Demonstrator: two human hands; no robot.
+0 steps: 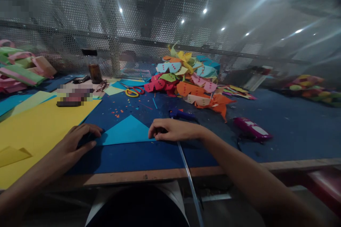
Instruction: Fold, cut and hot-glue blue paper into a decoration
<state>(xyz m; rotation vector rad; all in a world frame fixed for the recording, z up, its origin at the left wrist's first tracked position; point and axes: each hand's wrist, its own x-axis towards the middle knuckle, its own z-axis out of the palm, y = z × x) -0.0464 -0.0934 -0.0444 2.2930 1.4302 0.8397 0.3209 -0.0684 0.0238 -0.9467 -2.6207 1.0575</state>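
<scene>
A blue sheet of paper, folded into a triangle, lies flat on the blue table in front of me. My left hand is at its left corner, thumb apart from the fingers, with the fingertips beside the paper's edge. Over the right corner, my right hand has its fingers curled and pressed together on the paper. Just behind the right hand lies a blue glue gun. A long clear glue stick runs from under that wrist over the table edge.
Large yellow sheets cover the left side. Yellow- and red-handled scissors lie behind the triangle, near a heap of coloured paper shapes. A bottle stands at back left. A purple corded device lies at right.
</scene>
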